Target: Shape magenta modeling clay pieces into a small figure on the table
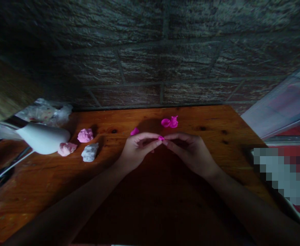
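Note:
A small piece of magenta modelling clay [161,138] is pinched between the fingertips of both hands, above the middle of the wooden table. My left hand [137,149] grips it from the left with thumb and index finger. From the other side my right hand [191,150] pinches the same piece. Just behind the left hand lies another magenta lump [134,131], partly hidden by the fingers. Farther back on the table is a magenta clay figure [173,121] with a rounded piece [165,123] touching its left side.
To the left sit a bright pink lump [85,135], a paler pink lump [67,149] and a white lump [89,152]. Beside them is a white rounded object [46,136] with a cable. Crumpled clear plastic [49,112] lies behind it. A brick-patterned wall [139,65] borders the table's [203,119] back.

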`<state>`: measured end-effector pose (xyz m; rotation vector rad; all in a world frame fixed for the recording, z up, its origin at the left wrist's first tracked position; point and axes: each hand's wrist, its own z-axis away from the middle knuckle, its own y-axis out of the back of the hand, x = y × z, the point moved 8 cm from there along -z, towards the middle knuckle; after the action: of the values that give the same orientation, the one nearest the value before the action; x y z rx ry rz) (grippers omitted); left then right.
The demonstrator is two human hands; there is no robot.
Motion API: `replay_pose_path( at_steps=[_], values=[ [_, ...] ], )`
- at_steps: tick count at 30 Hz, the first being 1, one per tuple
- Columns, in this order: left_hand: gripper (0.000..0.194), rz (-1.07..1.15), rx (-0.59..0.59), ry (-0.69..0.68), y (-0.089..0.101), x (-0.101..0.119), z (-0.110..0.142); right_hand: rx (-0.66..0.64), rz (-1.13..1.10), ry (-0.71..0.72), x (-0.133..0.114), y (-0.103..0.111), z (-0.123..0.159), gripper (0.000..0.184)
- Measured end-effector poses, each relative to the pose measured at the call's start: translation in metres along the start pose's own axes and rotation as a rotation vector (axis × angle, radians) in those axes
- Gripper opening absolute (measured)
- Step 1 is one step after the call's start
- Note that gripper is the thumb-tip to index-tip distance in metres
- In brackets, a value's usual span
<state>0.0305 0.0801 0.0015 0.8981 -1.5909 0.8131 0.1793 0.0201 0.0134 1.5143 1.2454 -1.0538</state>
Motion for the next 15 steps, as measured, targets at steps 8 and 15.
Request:
replay_pose_path(
  at_steps=[8,15],
  values=[
    [0.016,-0.012,0.025,-0.007,0.002,0.000,0.000,-0.030,-0.076,-0.044,0.000,-0.001,-0.001,0.014],
    [0.018,-0.060,0.025,-0.024,0.003,0.001,0.001,-0.056,-0.117,-0.145,0.009,0.000,-0.002,0.023]
  ],
)
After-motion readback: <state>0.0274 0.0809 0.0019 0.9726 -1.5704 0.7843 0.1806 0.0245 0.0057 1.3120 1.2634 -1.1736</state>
